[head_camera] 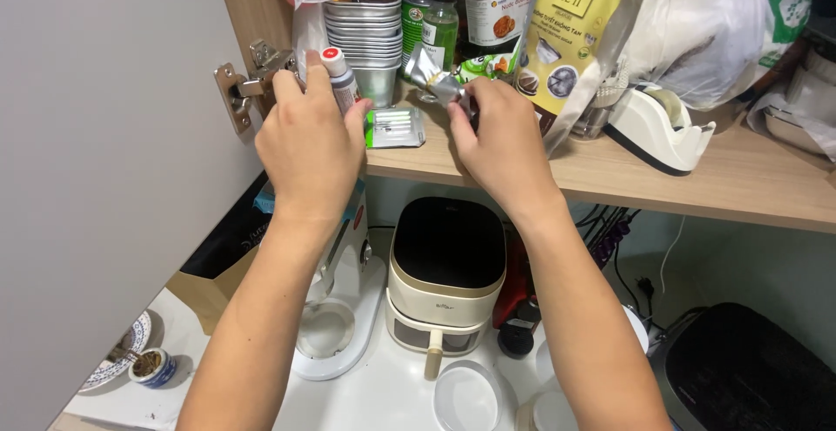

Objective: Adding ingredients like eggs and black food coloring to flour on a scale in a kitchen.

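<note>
Left hand point(309, 139) clenched round a small bottle point(341, 83) with red-dot white cap, upright at the wooden shelf point(697, 183) edge. Right hand point(501, 139) pinches a crinkled silver foil packet point(435, 78). Green-white flat packet point(394, 126) lies between the hands. Stacked metal tins point(364, 35) at 12 o'clock, yellow-label pouch point(570, 39) at 2, tape dispenser point(657, 126) at 3. Cream air fryer point(444, 274) on the white counter point(392, 396) at 6.

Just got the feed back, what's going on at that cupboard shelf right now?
A person is reaching into an open cupboard, both hands at the wooden shelf. The left hand holds a small bottle with a red cap upright. The right hand pinches a crumpled silver foil packet. A small green and white sachet lies on the shelf between the hands. A stack of metal tins stands behind, and a cream appliance sits on the counter below.
</note>
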